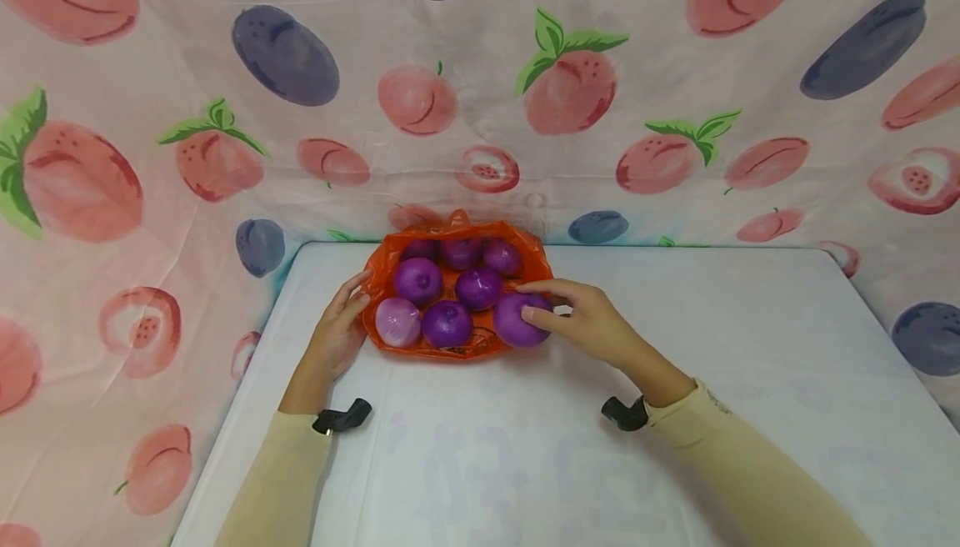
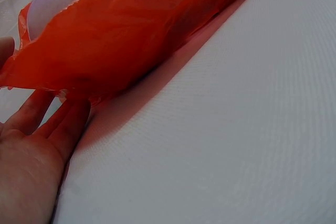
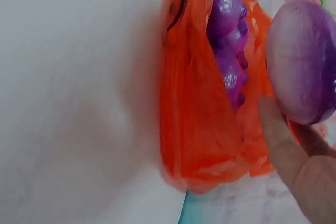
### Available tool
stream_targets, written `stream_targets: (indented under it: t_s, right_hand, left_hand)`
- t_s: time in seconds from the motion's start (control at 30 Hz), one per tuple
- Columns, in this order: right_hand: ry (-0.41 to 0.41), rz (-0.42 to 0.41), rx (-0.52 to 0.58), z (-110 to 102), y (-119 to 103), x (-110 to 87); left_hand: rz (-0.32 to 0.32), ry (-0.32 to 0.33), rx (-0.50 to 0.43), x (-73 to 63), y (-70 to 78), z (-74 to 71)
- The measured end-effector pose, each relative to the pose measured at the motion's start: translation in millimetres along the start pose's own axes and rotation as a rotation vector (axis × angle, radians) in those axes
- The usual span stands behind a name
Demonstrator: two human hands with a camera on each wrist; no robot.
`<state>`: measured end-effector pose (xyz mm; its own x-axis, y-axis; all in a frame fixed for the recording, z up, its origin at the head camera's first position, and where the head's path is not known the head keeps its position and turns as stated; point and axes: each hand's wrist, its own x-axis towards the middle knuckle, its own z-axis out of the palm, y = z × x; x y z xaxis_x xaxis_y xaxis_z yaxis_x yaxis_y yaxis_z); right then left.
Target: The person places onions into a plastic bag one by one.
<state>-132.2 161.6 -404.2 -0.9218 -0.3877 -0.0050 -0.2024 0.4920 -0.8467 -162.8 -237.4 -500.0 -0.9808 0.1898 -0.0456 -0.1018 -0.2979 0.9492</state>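
An orange-red plastic bag (image 1: 457,353) lies with its mouth spread, several purple onions (image 1: 447,323) showing inside it. At its left edge my left hand (image 1: 341,334) grips the plastic; in the left wrist view the fingers (image 2: 68,121) are against the bag's underside, with one fingertip above the film. My right hand (image 1: 592,322) holds a large purple onion (image 1: 517,320) between thumb and fingers at the bag's right front corner. The right wrist view shows this held onion (image 3: 299,61), pale on one side, raised beside the bag's opening.
The bag is near the back edge of a white-covered table (image 1: 480,447). Behind and to the sides hangs a pink curtain (image 1: 465,55) printed with peaches and blue fruit. A black wrist mount (image 1: 341,416) sits on each sleeve.
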Motion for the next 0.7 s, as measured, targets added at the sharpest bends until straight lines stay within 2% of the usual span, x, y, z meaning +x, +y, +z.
stream_targets:
  t_s: [0.17,0.47,0.7]
  right_hand:
    - [0.047,0.018,-0.021,9,-5,8.1]
    - [0.072,0.056,0.011,22,-8,19.9]
    - [0.100,0.078,-0.065,32,-9,26.3]
  left_hand:
    - [0.002,0.000,0.002,0.7,-0.8,-0.6]
    - [-0.001,-0.001,0.011,1.4,-1.2,-1.3]
    - [0.000,0.003,0.005,1.3,-1.3,-1.3]
